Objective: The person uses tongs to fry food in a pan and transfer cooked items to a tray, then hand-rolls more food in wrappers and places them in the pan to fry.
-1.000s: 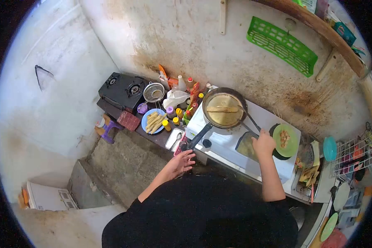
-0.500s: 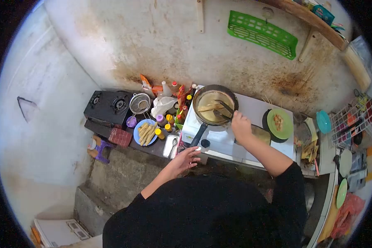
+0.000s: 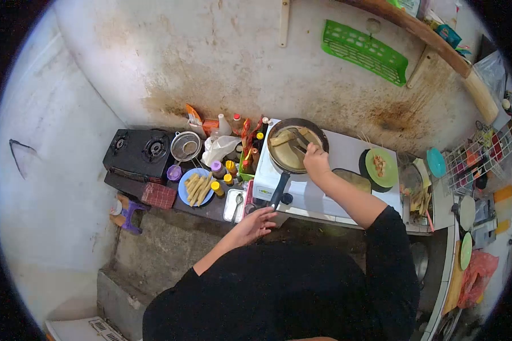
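Observation:
My right hand (image 3: 317, 161) is closed around dark tongs (image 3: 298, 140), which reach down into the frying pan (image 3: 321, 161). Pale oil covers the pan's bottom, and a long rolled snack (image 3: 281, 138) lies in it by the tong tips, near the far left rim. Toward me points the pan's black handle (image 3: 280, 188). My left hand (image 3: 257, 224) is just below the handle's end, its fingers loosely apart. Left of the stove, a blue plate (image 3: 183, 192) bears a pile of similar pale rolls (image 3: 198, 188).
The pan sits on a white stove (image 3: 263, 183). A green plate (image 3: 390, 176) with food stands right. Sauce bottles (image 3: 248, 165), a metal tray (image 3: 228, 211), a strainer (image 3: 185, 146) and a black stove (image 3: 135, 161) line the left. A wire rack (image 3: 466, 170) stands far right.
The tongs and right hand have shifted left and slightly up within the pan. The roll has moved toward the far left rim. My left hand stays by the handle's end.

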